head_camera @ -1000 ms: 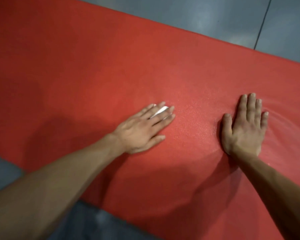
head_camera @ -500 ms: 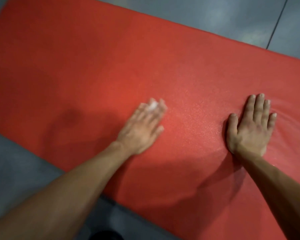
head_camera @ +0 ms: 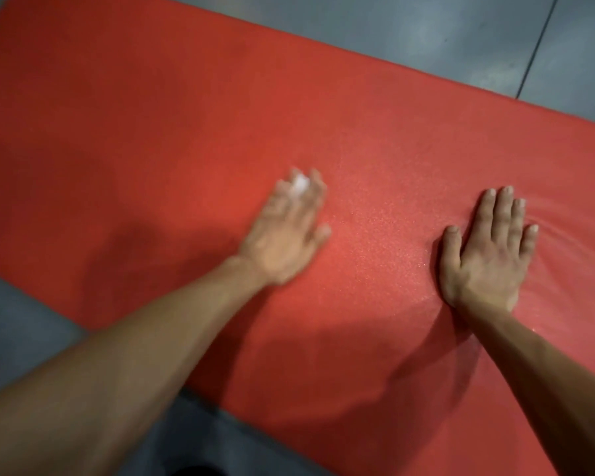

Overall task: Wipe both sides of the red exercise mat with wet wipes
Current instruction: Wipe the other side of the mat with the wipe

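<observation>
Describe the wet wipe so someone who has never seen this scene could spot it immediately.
Start at the red exercise mat spread over the grey floor. Two hands lie flat on it; go to the blurred left hand. The wet wipe is the small white patch showing between its fingertips, the only white thing on the mat.

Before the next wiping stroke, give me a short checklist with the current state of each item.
1. Wet wipe under the left hand: ok, white shows between the fingers.
2. Left hand's grip on the wipe: cannot tell, motion blur.
3. Right hand flat, pinning the red exercise mat: ok.
4. Mat smooth: not ok, ripples by the right hand.
5. Mat flat on the grey floor: ok where visible.
6. Underside wiped: cannot tell.
</observation>
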Motion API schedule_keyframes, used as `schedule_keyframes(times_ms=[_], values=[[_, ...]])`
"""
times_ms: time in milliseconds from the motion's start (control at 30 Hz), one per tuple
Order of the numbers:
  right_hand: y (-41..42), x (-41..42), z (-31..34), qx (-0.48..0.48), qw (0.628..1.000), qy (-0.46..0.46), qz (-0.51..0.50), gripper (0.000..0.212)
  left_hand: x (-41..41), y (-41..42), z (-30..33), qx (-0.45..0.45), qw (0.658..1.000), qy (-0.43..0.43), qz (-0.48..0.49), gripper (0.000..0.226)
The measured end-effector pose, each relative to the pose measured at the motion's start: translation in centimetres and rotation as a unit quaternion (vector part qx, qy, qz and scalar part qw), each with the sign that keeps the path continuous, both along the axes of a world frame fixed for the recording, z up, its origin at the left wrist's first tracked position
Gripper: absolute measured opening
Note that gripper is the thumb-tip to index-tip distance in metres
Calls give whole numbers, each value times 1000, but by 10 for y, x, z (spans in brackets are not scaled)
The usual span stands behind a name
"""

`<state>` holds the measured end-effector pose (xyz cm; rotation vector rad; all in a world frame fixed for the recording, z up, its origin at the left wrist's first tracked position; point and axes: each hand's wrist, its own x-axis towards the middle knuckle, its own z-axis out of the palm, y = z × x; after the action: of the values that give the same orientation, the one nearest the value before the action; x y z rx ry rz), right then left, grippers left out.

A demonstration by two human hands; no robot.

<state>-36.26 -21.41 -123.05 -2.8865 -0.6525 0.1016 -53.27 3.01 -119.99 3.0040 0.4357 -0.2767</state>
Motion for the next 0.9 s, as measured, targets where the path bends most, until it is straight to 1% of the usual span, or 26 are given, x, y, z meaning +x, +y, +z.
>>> schedule_keyframes(times_ms=[33, 67, 100, 133, 167, 200, 233, 267, 300, 333, 367, 433, 467, 500, 533, 567, 600, 633, 667, 700, 733, 767, 800, 833, 867, 900], values=[[0, 0, 1, 1, 1000, 0, -2, 74, -8, -16, 4, -37, 993, 7, -111, 70], [0, 0, 1, 1, 1000, 0, -4, 74, -15, -19, 6, -55, 980, 18, -192, 67], [-1, 0, 1, 0, 1000, -1, -4, 74, -16, -11, 5, -42, 975, 8, -220, 65], [0, 0, 1, 0, 1000, 0, -3, 74, -15, 2, 2, -16, 985, -6, -174, 64], [0, 0, 1, -1, 1000, 1, -2, 74, -11, 17, 0, -7, 997, -23, -69, 65], [0, 0, 0, -2, 1000, 1, -2, 74, -8, 33, 0, -9, 998, -35, 56, 67], [1, 0, 0, -3, 1000, -1, -5, 74, -7, 46, 2, -21, 988, -30, 152, 70], [0, 0, -1, -6, 1000, -3, -5, 74, -8, 45, 1, -36, 980, -22, 192, 73], [0, 0, -1, -9, 1000, -3, -4, 73, -10, 33, -1, -39, 984, -14, 173, 75], [0, 0, -1, -9, 1000, -4, -2, 73, -15, 14, -2, -35, 994, -14, 104, 75], [0, 1, -1, -7, 1000, -3, -1, 73, -22, -7, -1, -35, 999, -14, 4, 73], [0, 0, 1, -5, 1000, 0, -3, 73, -47, -36, 2, -61, 982, -9, -176, 68], [-1, -1, 1, -5, 1000, -1, -3, 73, -55, -34, -1, -46, 975, -18, -217, 66], [0, -1, 1, -3, 1000, -3, -2, 73, -58, -24, -4, -23, 978, -32, -203, 63], [0, 0, 1, -1, 1000, -4, 0, 72, -60, -12, -9, -7, 991, -51, -121, 62], [0, 0, 0, 1, 1000, -4, 1, 72, -61, 0, -10, -10, 997, -71, 8, 62], [-1, 0, -1, 1, 1000, -6, 2, 71, -62, 11, -7, -14, 987, -79, 139, 64], [-1, 0, -1, 1, 1000, -7, 2, 71, -65, 11, -6, -28, 972, -82, 220, 66], [-1, 0, -1, 2, 1000, -9, 2, 71, -68, 1, -8, -30, 970, -81, 226, 68], [-1, 0, -1, 4, 1000, -10, 3, 71, -72, -17, -10, -28, 982, -80, 167, 69], [-1, 0, -1, 7, 1000, -12, 4, 71, -81, -35, -11, -36, 995, -69, 62, 68], [-1, -1, -1, 10, 1000, -14, 4, 72, -93, -52, -6, -52, 996, -53, -49, 67], [-1, 1, -2, 13, 1000, -18, 4, 71, -105, -60, -2, -70, 988, -32, -133, 66], [-1, 0, -2, 15, 1000, -20, 4, 71, -118, -56, -2, -57, 983, -29, -173, 65], [-1, -1, -2, 17, 1000, -21, 4, 71, -129, -46, -5, -32, 988, -33, -149, 63], [-1, -2, -3, 17, 1000, -22, 3, 71, -139, -33, -9, -19, 997, -39, -63, 63]])
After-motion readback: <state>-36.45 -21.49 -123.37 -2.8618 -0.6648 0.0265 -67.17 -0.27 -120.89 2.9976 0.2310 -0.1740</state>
